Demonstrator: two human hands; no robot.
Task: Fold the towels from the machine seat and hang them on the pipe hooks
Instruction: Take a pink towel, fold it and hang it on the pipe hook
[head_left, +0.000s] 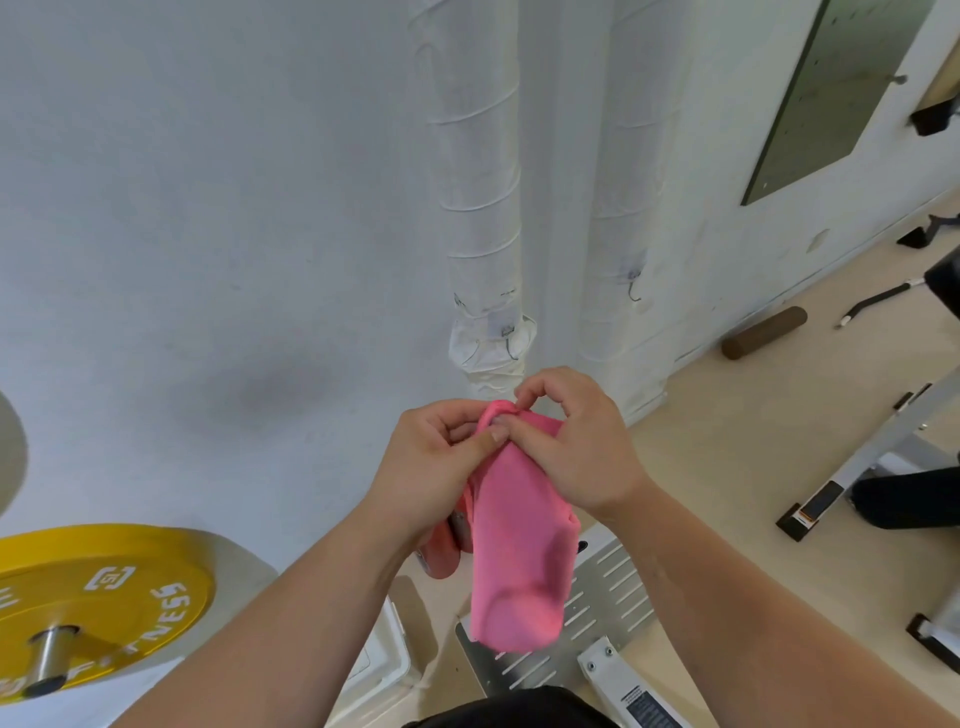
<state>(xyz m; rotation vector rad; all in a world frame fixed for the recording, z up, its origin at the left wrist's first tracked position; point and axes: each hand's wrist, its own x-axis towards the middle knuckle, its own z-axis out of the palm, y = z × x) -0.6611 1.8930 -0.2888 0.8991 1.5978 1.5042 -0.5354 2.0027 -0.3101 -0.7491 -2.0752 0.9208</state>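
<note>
Head view: pink towel (519, 545) hangs folded just below and in front of left wrapped pipe (483, 208), top edge bunched. Left hand (441, 457) pinches that edge, thumb and fingers curled tight. Right hand (576, 441) pinches same edge alongside. Wire hook (511, 348) on pipe, just above hands. Risk, my guess: thin hook misses bunched cloth, or fold opens once one hand lets go; towel drops at pipe foot.

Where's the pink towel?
In the head view's centre, the pink towel hangs pinched at its top by the left hand and right hand, near the wrapped pipes.
</note>
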